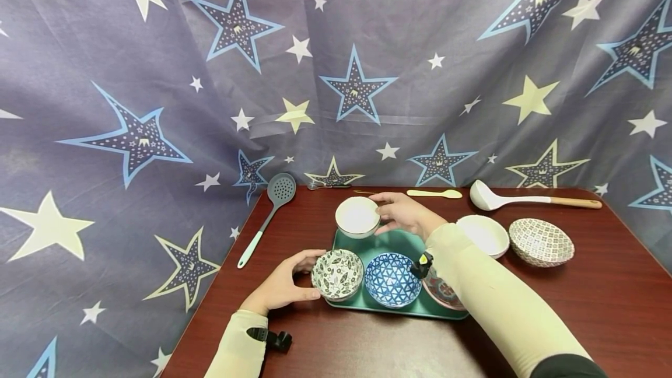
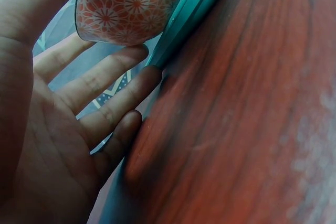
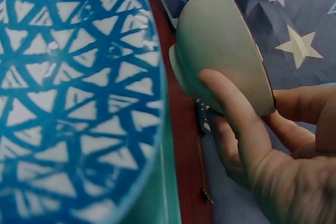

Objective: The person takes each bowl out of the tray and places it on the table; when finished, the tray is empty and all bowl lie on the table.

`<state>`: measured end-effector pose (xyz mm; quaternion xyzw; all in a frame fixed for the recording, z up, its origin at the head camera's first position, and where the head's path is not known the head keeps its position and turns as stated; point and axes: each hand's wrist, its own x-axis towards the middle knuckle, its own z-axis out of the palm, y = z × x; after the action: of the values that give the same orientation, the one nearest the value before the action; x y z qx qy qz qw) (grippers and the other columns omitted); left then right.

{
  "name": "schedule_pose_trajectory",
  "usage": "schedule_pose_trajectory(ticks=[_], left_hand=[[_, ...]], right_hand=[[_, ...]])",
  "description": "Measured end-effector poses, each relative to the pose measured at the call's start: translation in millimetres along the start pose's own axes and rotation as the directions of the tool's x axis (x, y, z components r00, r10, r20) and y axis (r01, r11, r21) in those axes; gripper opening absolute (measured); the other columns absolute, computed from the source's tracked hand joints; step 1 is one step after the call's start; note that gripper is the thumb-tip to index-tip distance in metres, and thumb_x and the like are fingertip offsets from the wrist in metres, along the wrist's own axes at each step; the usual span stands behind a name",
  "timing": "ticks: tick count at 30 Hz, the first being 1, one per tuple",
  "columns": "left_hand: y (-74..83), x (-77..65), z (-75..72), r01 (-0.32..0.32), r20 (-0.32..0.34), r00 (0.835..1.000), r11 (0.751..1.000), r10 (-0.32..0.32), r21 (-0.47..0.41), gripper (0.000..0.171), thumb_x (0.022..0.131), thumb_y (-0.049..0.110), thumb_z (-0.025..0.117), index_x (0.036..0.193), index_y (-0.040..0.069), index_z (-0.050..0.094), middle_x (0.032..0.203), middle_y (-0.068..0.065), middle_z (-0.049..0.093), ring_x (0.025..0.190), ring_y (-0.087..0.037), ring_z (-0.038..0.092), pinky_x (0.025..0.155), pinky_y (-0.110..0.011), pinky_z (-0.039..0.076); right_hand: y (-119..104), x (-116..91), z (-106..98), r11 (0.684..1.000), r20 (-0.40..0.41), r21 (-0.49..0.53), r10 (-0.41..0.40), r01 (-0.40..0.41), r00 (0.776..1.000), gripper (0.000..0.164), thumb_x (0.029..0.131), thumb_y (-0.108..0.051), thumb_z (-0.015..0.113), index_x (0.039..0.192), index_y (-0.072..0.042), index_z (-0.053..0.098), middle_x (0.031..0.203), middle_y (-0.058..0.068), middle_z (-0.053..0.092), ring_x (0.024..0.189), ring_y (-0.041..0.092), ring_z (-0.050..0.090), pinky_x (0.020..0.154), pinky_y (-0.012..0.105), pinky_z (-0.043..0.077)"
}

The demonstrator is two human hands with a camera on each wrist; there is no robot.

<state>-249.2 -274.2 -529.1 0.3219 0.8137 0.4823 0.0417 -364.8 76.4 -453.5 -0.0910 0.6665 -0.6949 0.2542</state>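
Beside the green tray's (image 1: 399, 242) near left corner, the left hand (image 1: 278, 287) is spreading loosely open against a leaf-patterned bowl (image 1: 338, 275), one fingertip hiding behind its red-flowered outside. Next along, a glossy blue bowl (image 1: 392, 280) is sitting; a sleeve (image 1: 488, 290) is half covering a reddish bowl (image 1: 438, 291). Farther back, the right hand (image 1: 406, 214) is pinching a smooth, round white bowl (image 1: 357, 216).

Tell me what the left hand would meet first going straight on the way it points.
Most likely the leaf-patterned bowl: the left hand points at it from close beside it, though whether they already touch is unclear. The blue-and-white bowl stands just beyond.
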Motion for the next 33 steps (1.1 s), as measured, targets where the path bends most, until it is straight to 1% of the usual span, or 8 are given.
schedule_pose_trajectory(ticks=[6, 10, 13, 20, 25, 28, 33], left_hand=[[0.5, 0.1, -0.3, -0.002, 0.001, 1.000, 1.000, 0.002, -0.002, 0.082, 0.082, 0.020, 0.091, 0.153, 0.012, 0.051, 0.133, -0.006, 0.067, 0.118, -0.025, 0.065, 0.101, -0.038, 0.051], [0.5, 0.3, -0.7, 0.006, 0.000, 1.000, 1.000, -0.006, 0.001, 0.082, 0.082, 0.020, 0.091, 0.153, 0.012, 0.051, 0.132, -0.004, 0.068, 0.118, -0.023, 0.065, 0.101, -0.036, 0.050], [0.6, 0.5, -0.3, 0.001, -0.001, 1.000, 1.000, -0.001, -0.004, 0.081, 0.082, 0.019, 0.090, 0.153, 0.013, 0.052, 0.132, -0.005, 0.068, 0.117, -0.023, 0.065, 0.101, -0.037, 0.050], [-0.3, 0.3, 0.4, -0.008, -0.004, 1.000, 1.000, 0.008, -0.010, 0.081, 0.082, 0.018, 0.090, 0.153, 0.013, 0.052, 0.132, -0.007, 0.068, 0.117, -0.027, 0.065, 0.101, -0.041, 0.051], [-0.8, 0.4, 0.1, -0.019, -0.004, 1.000, 1.000, 0.019, -0.011, 0.081, 0.082, 0.019, 0.091, 0.153, 0.011, 0.052, 0.132, -0.008, 0.068, 0.117, -0.028, 0.065, 0.100, -0.043, 0.051], [-1.4, 0.2, 0.0, -0.019, -0.004, 1.000, 1.000, 0.019, -0.006, 0.081, 0.082, 0.020, 0.091, 0.153, 0.012, 0.052, 0.132, -0.007, 0.068, 0.118, -0.027, 0.065, 0.100, -0.043, 0.051], [-2.0, 0.1, 0.4, -0.016, -0.003, 1.000, 1.000, 0.016, -0.003, 0.081, 0.082, 0.021, 0.091, 0.153, 0.012, 0.052, 0.133, -0.006, 0.068, 0.118, -0.026, 0.065, 0.101, -0.043, 0.051]], right_hand=[[-7, -12, -5, 0.999, 0.009, -0.005, -0.048, 0.048, 0.999, 0.051, 0.107, 0.000, 0.051, 0.157, -0.001, 0.042, 0.149, 0.030, 0.046, 0.130, 0.047, 0.056, 0.090, 0.055, 0.058], [-8, -18, -11, 0.998, -0.003, 0.004, -0.069, 0.069, 0.998, 0.051, 0.107, 0.000, 0.050, 0.157, 0.000, 0.042, 0.149, 0.031, 0.046, 0.129, 0.046, 0.057, 0.088, 0.054, 0.059], [-7, -23, -15, 0.997, -0.011, 0.008, -0.081, 0.081, 0.997, 0.051, 0.107, 0.000, 0.050, 0.157, 0.001, 0.041, 0.149, 0.032, 0.045, 0.127, 0.044, 0.058, 0.088, 0.056, 0.058], [-8, -39, -24, 0.995, -0.036, 0.013, -0.094, 0.095, 0.995, 0.051, 0.107, -0.001, 0.052, 0.158, -0.001, 0.041, 0.152, 0.029, 0.042, 0.121, 0.040, 0.062, 0.095, 0.062, 0.053], [-11, -55, -30, 0.992, -0.053, 0.008, -0.122, 0.122, 0.991, 0.052, 0.108, -0.003, 0.051, 0.159, -0.001, 0.040, 0.150, 0.030, 0.043, 0.114, 0.034, 0.066, 0.094, 0.059, 0.055], [-10, -64, -35, 0.991, -0.064, 0.015, -0.135, 0.136, 0.989, 0.052, 0.109, -0.004, 0.050, 0.159, -0.001, 0.039, 0.150, 0.030, 0.043, 0.113, 0.031, 0.067, 0.095, 0.059, 0.054], [-6, -79, -47, 0.985, -0.095, 0.033, -0.163, 0.167, 0.982, 0.052, 0.110, -0.003, 0.048, 0.160, -0.001, 0.036, 0.153, 0.030, 0.037, 0.113, 0.030, 0.066, 0.094, 0.057, 0.055]])
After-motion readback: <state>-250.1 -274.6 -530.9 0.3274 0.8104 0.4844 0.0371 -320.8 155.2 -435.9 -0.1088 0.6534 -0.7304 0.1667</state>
